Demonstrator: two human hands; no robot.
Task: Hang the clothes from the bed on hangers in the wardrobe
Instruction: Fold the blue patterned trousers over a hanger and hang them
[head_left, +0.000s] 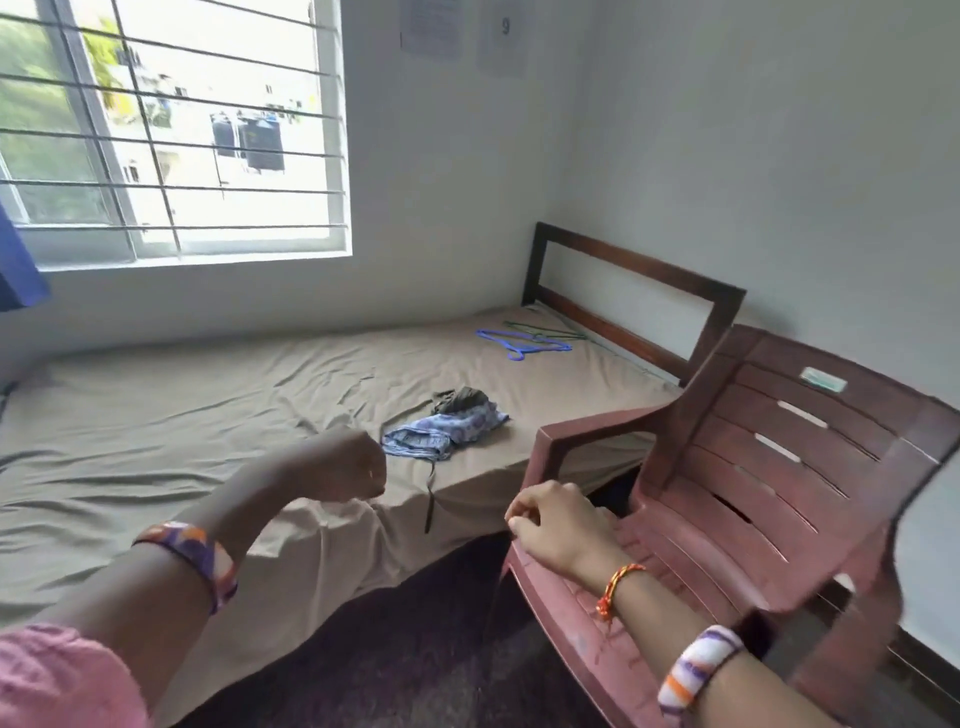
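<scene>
on the bed (208, 415), soft folded clothes (447, 428); we'd pinch the waistband, both hands' fingers curled, holding nothing.

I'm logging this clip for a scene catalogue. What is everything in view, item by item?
bed: one, tan sheet, dark wooden headboard, below the window
blue garment: one, patterned blue, near the bed's front edge
dark garment: one, olive-dark, just behind the blue garment
blue hanger: one, by the headboard
green hanger: one, beside the blue hanger
chair: one, maroon plastic, right of the bed
window: one, barred
left hand: fingers curled, empty, over the bed
right hand: fingers curled, at the chair's seat edge
</scene>
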